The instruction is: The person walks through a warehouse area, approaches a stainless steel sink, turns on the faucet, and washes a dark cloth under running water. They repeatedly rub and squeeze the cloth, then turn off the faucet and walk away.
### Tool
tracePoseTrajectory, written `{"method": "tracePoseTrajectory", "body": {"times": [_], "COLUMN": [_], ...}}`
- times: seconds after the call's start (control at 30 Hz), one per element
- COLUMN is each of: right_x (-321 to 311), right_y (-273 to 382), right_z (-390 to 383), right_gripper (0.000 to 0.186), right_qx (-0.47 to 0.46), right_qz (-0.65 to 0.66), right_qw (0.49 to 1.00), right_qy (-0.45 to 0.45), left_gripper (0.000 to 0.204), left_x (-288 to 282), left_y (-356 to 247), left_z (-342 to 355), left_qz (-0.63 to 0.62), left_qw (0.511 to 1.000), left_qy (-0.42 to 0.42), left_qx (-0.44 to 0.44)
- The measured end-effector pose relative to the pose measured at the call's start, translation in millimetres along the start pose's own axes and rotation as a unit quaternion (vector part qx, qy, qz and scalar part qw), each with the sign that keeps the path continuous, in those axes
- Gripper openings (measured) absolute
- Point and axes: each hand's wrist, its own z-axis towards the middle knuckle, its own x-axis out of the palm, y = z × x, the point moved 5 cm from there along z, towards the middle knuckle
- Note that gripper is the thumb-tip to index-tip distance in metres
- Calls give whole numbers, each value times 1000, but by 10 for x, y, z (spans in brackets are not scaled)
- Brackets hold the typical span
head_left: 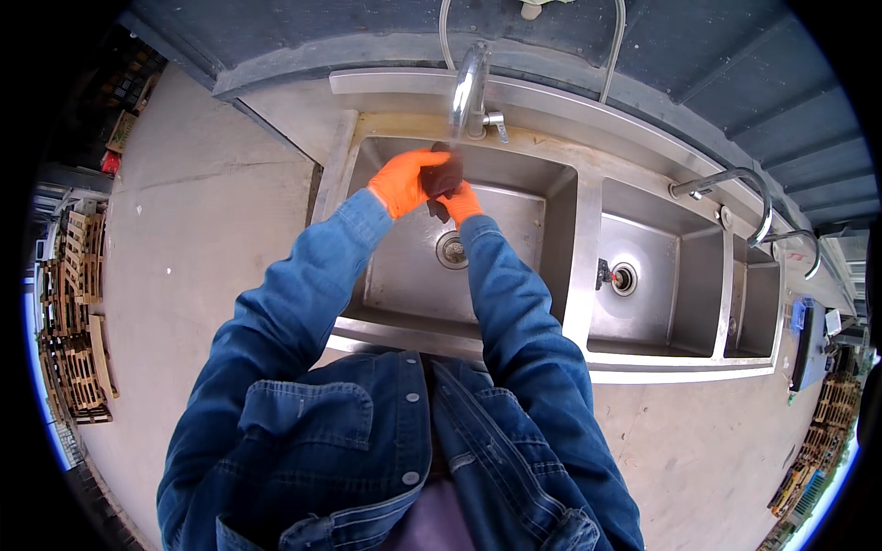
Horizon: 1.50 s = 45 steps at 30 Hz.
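Both of my hands wear orange gloves and meet over the left, largest sink basin (524, 207), just below the chrome faucet (470, 83). Between them is a dark brown, limp piece (443, 174) that looks like a wet cloth; its exact kind is hard to make out. My left hand (399, 183) grips it from the left side, fingers closed around its edge. Lower and to the right, my right hand (462, 202) is closed on it too, its fingers partly covered by the dark folds. Below the hands the basin's round drain (451, 250) shows.
A middle basin (643, 230) has a drain with a small black and red thing (606, 274) beside it. Farther right are a narrow basin (755, 303) and a curved faucet (758, 188). A grey metal wall (588, 41) rises behind. Wooden pallets (81, 257) stand far left.
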Motion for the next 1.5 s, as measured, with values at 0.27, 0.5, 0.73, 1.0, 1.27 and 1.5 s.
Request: {"method": "tracePoseTrajectory", "body": {"times": [0.27, 0.5, 0.73, 1.0, 1.27, 1.5], "right_x": [-443, -396, -73, -219, 57, 108], "right_y": [110, 290, 827, 787, 1403, 1662], "right_z": [-180, -147, -528, -572, -1037, -869], "right_gripper": [42, 39, 44, 70, 87, 80], "right_qx": [136, 18, 89, -109, -366, -485], "right_qz": [-27, -21, 216, 8, -670, -619], "right_qw": [984, 994, 972, 993, 645, 617], "right_qy": [-111, -102, -31, 44, 19, 31], "left_gripper": [31, 82, 98, 51, 27, 25], "left_x": [-996, -1277, -555, -551, -390, -41], "left_y": [-218, 429, 542, 476, 290, 221], "left_z": [108, 299, 393, 345, 178, 50], "left_qz": [273, 652, 452, 234, 146, 255], "left_qw": [944, 745, 863, 969, 972, 919], "left_qy": [-156, -134, 21, 74, 103, 199], "left_qx": [103, 54, 225, -11, -154, -227]}}
